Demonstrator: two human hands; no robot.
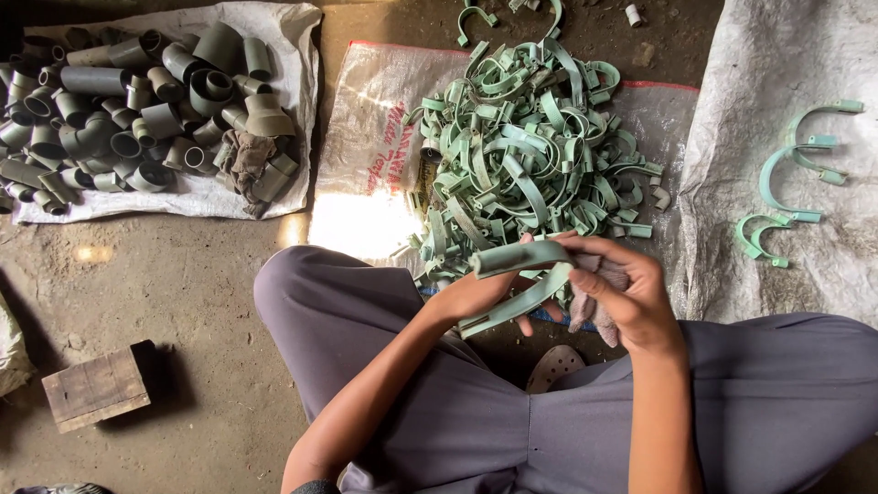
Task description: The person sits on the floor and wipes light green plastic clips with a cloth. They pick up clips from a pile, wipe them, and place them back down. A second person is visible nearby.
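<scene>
My left hand [483, 295] grips a pale green curved plastic clamp [517, 258] from below, held over my lap. My right hand [622, 288] holds a small grey rag [596, 311] pressed against the right side of that clamp. Just beyond both hands lies a big heap of similar green clamps [526, 151] on a woven plastic sack [380, 128].
A few separate green clamps [791, 169] lie on a grey sack at the right. A pile of grey pipe fittings [137, 101] with a brown rag sits on a white sack at upper left. A wooden block [96, 386] rests on the dirt floor. My knees fill the foreground.
</scene>
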